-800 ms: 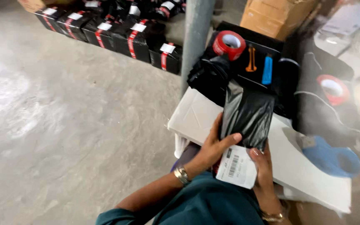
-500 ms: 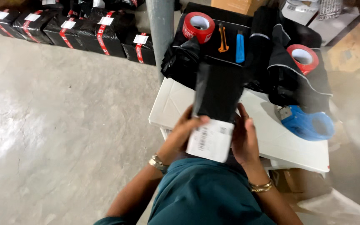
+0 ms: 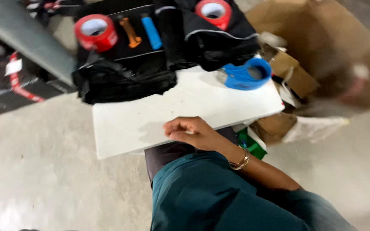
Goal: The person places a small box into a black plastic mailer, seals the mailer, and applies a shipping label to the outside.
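White table [image 3: 142, 124], tilted in the head view, with the right hand [image 3: 191, 131] resting at its near edge, fingers curled loosely inward and closed on nothing that can be seen; a thin gold bangle [image 3: 240, 160] circles the wrist. The left hand is out of view. Just beside the far right corner of the table lies a blue tape dispenser [image 3: 245, 75], well apart from the hand. Crumpled black plastic bags [image 3: 120, 79] lie along the far edge of the table, touching it. Behind them sits a flat black surface [image 3: 112, 53] carrying a red tape roll [image 3: 95, 31], an orange tool [image 3: 130, 32] and a blue lighter-shaped object [image 3: 151, 31], side by side. A second red tape roll [image 3: 213, 12] rests on dark fabric [image 3: 219, 40] to the right. Brown cardboard boxes [image 3: 322, 38], blurred, stand at right. Grey concrete floor [image 3: 35, 171] fills the left; teal clothing [image 3: 206, 192] occupies the foreground.
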